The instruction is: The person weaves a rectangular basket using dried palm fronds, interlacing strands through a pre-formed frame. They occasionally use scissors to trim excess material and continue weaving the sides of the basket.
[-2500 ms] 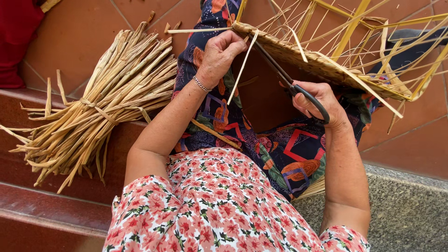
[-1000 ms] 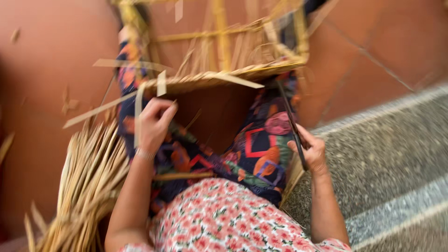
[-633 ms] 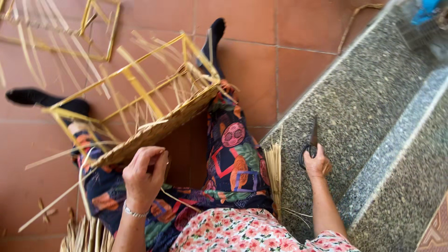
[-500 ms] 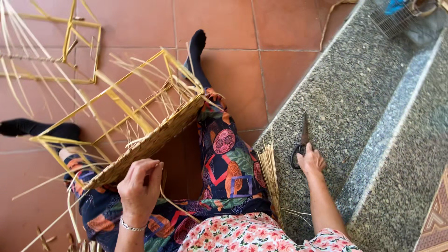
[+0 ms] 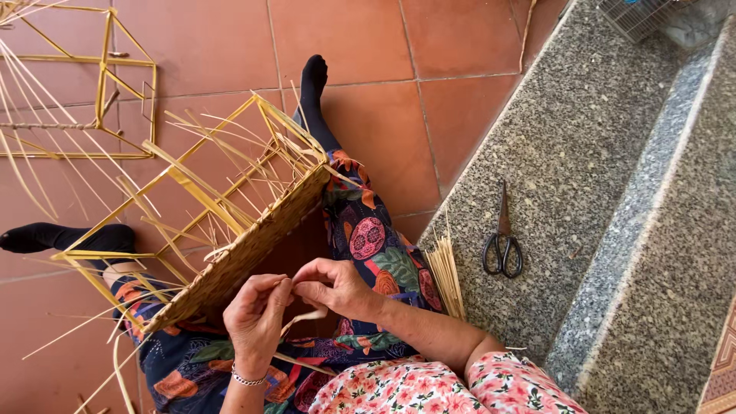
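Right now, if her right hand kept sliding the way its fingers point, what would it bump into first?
Probably the left hand, whose fingers it nearly touches around the pale strip. The right hand points leftward; depth is unclear.

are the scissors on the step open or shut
Shut. The scissors lie flat on the granite step, blades together in one narrow point, with no hand on them.

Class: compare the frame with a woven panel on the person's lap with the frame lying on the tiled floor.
The lap frame carries a woven panel and is tilted; the floor frame is bare sticks lying flat. Both hands work at the lap frame's edge; nobody touches the floor frame. Both are yellow stick frames.
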